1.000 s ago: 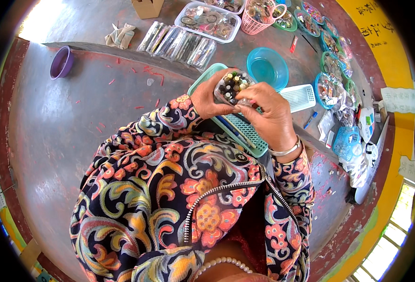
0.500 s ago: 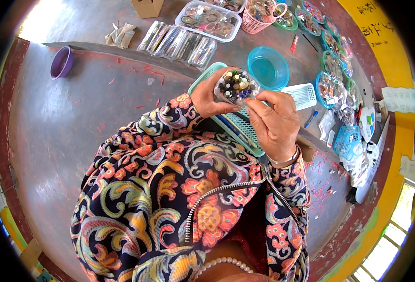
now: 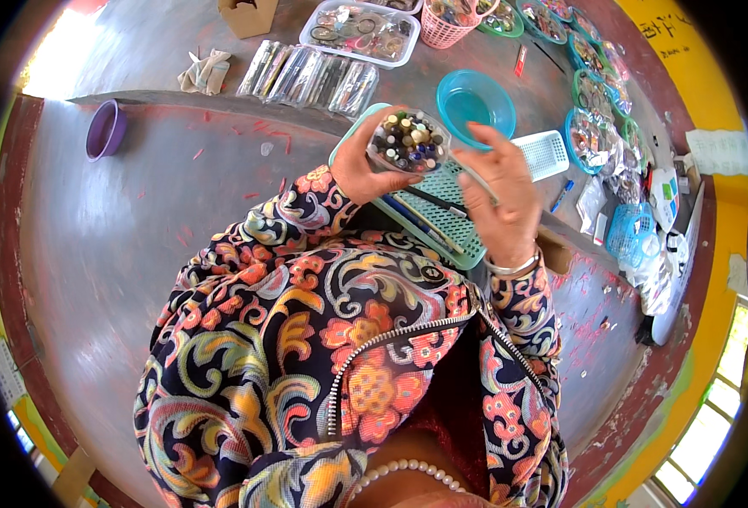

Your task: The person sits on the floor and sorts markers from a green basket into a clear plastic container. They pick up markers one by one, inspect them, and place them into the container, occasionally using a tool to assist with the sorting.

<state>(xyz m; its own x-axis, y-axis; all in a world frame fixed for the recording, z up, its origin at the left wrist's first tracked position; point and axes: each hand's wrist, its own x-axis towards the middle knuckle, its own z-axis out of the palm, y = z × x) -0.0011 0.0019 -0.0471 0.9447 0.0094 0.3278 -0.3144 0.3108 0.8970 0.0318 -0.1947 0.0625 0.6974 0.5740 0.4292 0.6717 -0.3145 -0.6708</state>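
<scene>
My left hand (image 3: 360,166) is wrapped round a bundle of pens (image 3: 410,142) in a clear plastic wrapper or cup. The bundle's end faces up, showing black, white, yellowish and blue tips. Just to its right is my right hand (image 3: 503,199), slightly blurred, its thumb and fingers round a thin pale stick (image 3: 479,179) whose kind I cannot make out. Beneath both hands lies a mint-green perforated basket (image 3: 442,190), partly hidden by them. Inside it rest a dark pen (image 3: 436,200) and a few long thin pens (image 3: 416,222) along the near side.
Beyond the basket stand a teal bowl (image 3: 476,106) and a pale blue tray (image 3: 543,155). Packs of pens (image 3: 306,78), a clear tub of small items (image 3: 360,34) and a pink basket (image 3: 444,25) sit farther back. Several filled baskets (image 3: 592,140) line the right. A purple bowl (image 3: 105,131) is far left.
My right hand has come off the pen bundle's edge and opened slightly, with a thin stick now showing by its fingers. The bundle in my left hand has shifted a little left.
</scene>
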